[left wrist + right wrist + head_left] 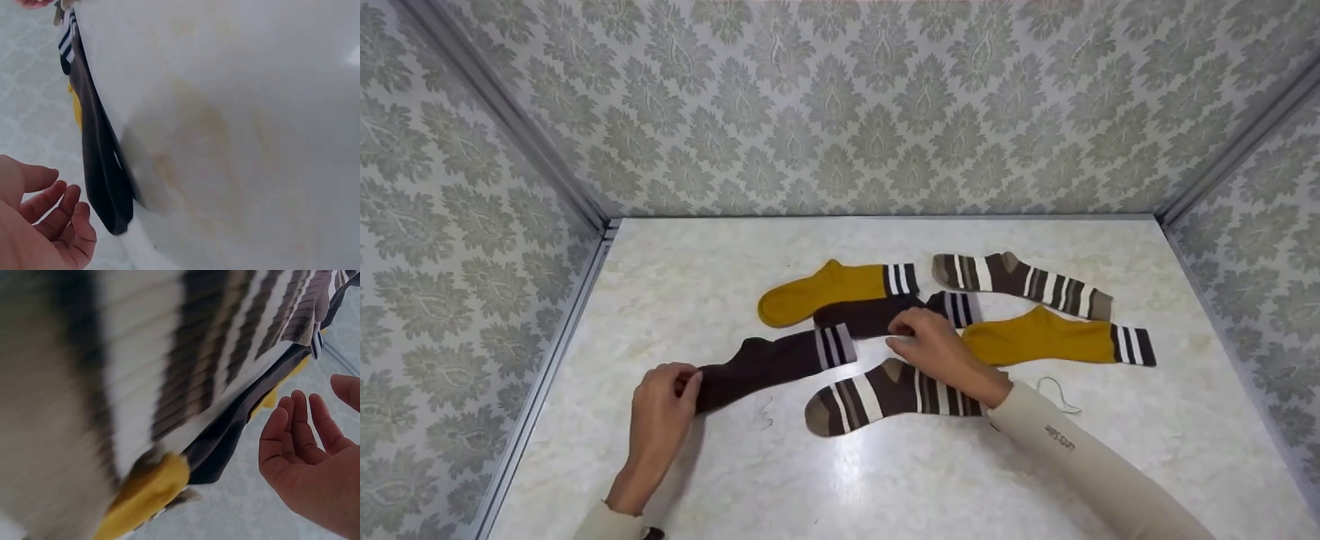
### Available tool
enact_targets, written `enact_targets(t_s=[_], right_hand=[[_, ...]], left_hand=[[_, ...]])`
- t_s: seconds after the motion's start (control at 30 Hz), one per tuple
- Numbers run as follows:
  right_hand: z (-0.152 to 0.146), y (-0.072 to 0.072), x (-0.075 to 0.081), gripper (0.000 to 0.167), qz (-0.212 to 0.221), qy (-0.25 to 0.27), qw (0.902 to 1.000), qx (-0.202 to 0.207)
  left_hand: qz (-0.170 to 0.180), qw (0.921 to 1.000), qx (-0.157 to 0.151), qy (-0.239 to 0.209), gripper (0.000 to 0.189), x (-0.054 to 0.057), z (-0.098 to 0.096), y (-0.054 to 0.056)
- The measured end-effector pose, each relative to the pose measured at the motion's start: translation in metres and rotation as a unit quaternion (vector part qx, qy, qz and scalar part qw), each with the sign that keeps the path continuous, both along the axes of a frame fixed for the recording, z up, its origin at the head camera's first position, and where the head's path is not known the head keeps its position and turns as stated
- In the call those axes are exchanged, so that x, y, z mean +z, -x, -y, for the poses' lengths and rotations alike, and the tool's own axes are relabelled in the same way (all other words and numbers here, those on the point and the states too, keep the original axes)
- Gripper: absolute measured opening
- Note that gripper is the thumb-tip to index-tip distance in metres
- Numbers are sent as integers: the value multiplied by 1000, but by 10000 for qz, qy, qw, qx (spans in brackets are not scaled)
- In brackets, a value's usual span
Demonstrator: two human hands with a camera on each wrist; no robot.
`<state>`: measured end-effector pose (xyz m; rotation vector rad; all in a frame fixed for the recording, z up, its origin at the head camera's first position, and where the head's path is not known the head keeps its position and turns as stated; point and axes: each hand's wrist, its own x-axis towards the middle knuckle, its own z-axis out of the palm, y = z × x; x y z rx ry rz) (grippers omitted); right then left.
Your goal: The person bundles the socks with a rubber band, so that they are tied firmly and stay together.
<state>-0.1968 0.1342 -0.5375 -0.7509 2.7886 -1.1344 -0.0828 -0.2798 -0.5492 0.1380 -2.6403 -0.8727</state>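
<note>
A dark brown sock with a striped cuff lies flat at the front left. My left hand is at its toe; the left wrist view shows a gap between the loosely bent fingers and the sock. Over the middle of the group hovers my right hand, fingers relaxed and holding nothing, as the right wrist view confirms. Nearest it are a second dark brown sock, partly covered, and a brown-and-white striped sock, whose cuff end is hidden under the forearm.
Behind lie a mustard sock and another striped sock. A second mustard sock lies to the right, near a thin loop of thread. Patterned panels enclose the white table on three sides.
</note>
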Motion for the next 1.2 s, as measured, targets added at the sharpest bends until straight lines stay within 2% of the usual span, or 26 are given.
enact_targets(t_s=[0.1, 0.27, 0.4, 0.53, 0.73, 1.2], right_hand=[[15, 6, -1, 15, 55, 85, 9999, 102], [35, 17, -5, 14, 115, 210, 9995, 211], [48, 26, -9, 15, 173, 371, 9988, 282], [59, 31, -13, 16, 257, 452, 9980, 346], [74, 34, -17, 18, 477, 341, 9977, 337], [85, 35, -18, 7, 437, 294, 9984, 190]], left_hand=[[16, 10000, 73, 9, 9, -2, 12, 1], [383, 9992, 104, -49, 20, -2, 24, 5], [719, 9973, 23, -152, 25, -2, 29, 10], [905, 9955, -123, -236, 23, -4, 30, 13], [925, 9949, -350, -189, 17, -9, 28, 15], [1013, 9942, -303, -188, 9, -14, 25, 20]])
